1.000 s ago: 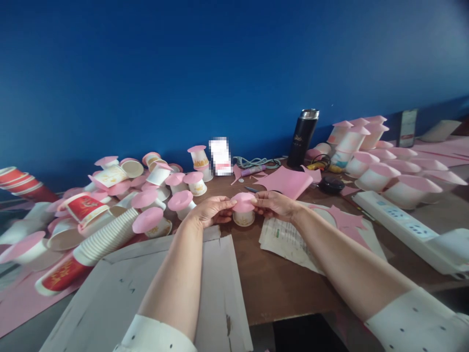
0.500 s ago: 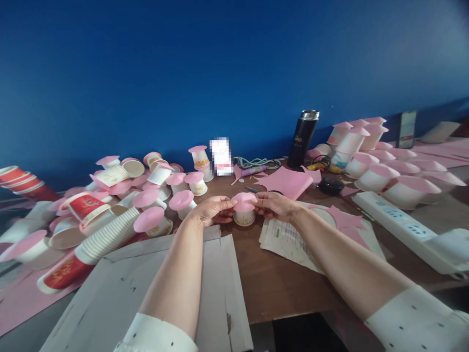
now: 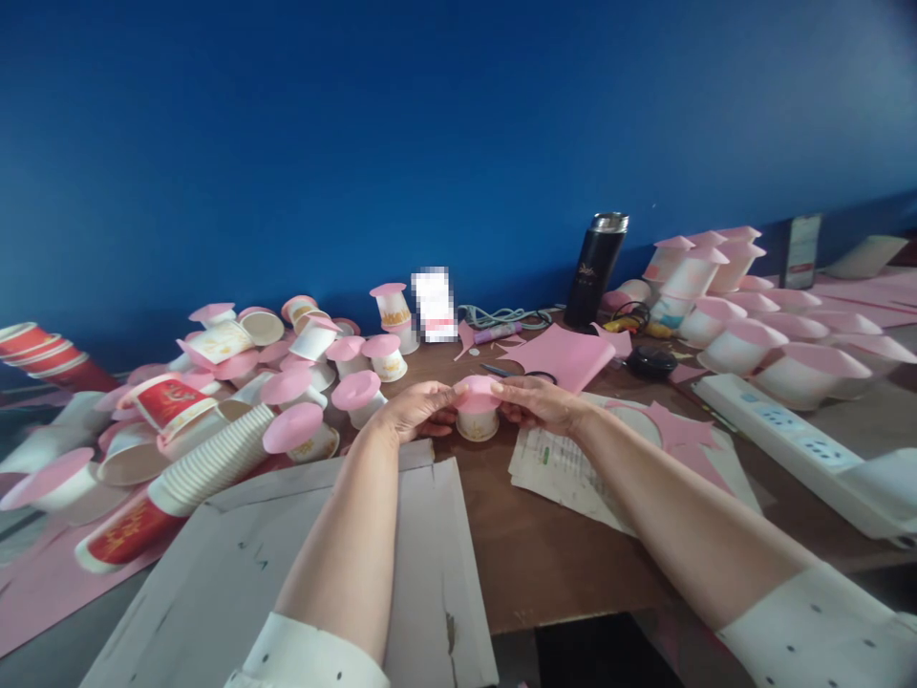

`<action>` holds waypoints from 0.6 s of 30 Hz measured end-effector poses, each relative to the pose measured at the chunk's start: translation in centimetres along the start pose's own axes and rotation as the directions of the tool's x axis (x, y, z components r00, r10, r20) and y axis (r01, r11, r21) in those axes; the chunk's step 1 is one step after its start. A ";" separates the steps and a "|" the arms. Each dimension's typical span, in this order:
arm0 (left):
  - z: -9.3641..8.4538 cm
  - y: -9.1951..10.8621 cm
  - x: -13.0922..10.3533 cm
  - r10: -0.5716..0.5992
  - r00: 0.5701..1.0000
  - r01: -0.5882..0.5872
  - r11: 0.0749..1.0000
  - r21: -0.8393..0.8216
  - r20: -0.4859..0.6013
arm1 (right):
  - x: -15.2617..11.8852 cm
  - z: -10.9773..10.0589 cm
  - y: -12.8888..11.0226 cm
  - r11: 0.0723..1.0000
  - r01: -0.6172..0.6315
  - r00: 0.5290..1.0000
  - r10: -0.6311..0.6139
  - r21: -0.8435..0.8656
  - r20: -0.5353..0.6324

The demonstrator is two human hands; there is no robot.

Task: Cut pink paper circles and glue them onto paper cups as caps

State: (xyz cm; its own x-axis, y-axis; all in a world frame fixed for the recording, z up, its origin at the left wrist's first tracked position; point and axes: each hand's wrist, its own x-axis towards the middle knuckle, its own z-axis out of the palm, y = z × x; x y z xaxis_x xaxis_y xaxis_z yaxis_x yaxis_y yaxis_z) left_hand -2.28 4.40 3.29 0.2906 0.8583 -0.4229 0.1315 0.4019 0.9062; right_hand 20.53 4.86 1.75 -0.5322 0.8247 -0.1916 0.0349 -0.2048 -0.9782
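A white paper cup [image 3: 477, 425] stands upside down on the brown table [image 3: 551, 564], with a pink paper piece [image 3: 477, 393] over its top. My left hand [image 3: 422, 411] grips the left edge of the pink paper between thumb and fingers. On the opposite edge, my right hand [image 3: 537, 401] pinches the same paper. Several finished-looking cups with pink tops [image 3: 356, 392] lie heaped to the left. Scissors [image 3: 520, 374] lie just behind my right hand, partly hidden, beside a pink paper sheet [image 3: 563, 355].
A stack of red and white cups [image 3: 172, 487] lies left by a grey cardboard sheet [image 3: 287, 573]. A black bottle [image 3: 596, 272], a power strip [image 3: 795, 449] and more pink-topped cups [image 3: 745, 344] occupy the right. A phone [image 3: 434, 306] leans at the back.
Both hands keep hold of the pink paper on the cup, with barely any movement. The view has shifted slightly, and more of the scissors shows.
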 end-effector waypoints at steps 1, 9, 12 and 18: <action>0.2 0.1 -0.1 -0.009 1.000 0.009 1.000 0.025 0.001 | 0.0 0.1 0.0 1.000 0.004 1.000 -0.004 -0.018 0.001; 0.8 0.6 -0.6 0.015 1.000 -0.017 0.987 0.160 0.014 | 0.3 0.5 0.2 0.990 0.024 0.999 -0.028 -0.141 -0.021; 0.8 0.6 -0.6 0.014 1.000 -0.014 0.985 0.170 0.001 | 0.3 0.7 0.1 0.985 0.021 0.999 -0.028 -0.170 -0.037; 0.8 0.6 -0.7 0.022 1.000 -0.020 0.983 0.182 -0.007 | 0.4 0.7 0.0 0.981 0.009 0.999 -0.019 -0.196 -0.046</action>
State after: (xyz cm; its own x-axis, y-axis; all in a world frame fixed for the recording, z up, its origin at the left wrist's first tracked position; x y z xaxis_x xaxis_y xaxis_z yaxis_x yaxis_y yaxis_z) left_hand -1.65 3.78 4.17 0.2863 0.8692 -0.4030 0.2959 0.3198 0.9001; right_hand 19.71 4.78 1.72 -0.4933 0.8517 -0.1770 0.1952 -0.0899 -0.9766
